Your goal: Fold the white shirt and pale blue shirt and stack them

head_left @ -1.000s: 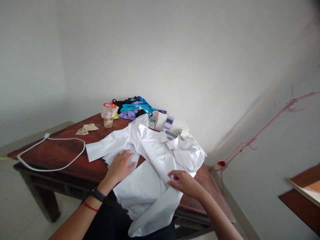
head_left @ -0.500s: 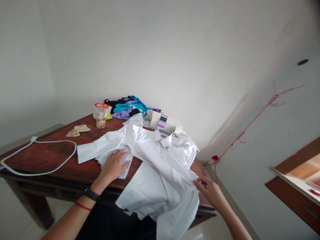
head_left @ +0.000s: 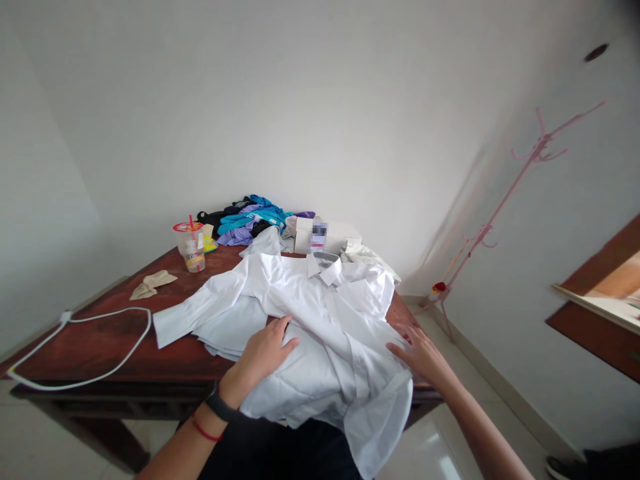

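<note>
A white long-sleeved shirt (head_left: pixel 320 320) lies spread over the table with its collar toward the wall. One sleeve stretches left, and the lower part hangs over the front edge toward my lap. My left hand (head_left: pixel 267 350) lies on the shirt's left side, fingers stretched out and thumb apart. At the opposite side, my right hand (head_left: pixel 423 357) touches the shirt's edge with its fingers apart. Pale folded cloth (head_left: pixel 225 327) shows under the left sleeve.
The dark wooden table (head_left: pixel 195 360) carries a white loop-shaped frame (head_left: pixel 115 311), a beige cloth (head_left: pixel 153 283) and a plastic cup with straw (head_left: pixel 193 250). Behind are piled clothes (head_left: pixel 255 217), a phone (head_left: pixel 318 237) and a white box (head_left: pixel 343 235). A pink coat stand (head_left: pixel 510 193) is at right.
My left hand has moved right, from the folded cloth onto the shirt. The shirt's lower left part has shifted up over the table edge. My right hand's fingers have spread at the shirt's edge.
</note>
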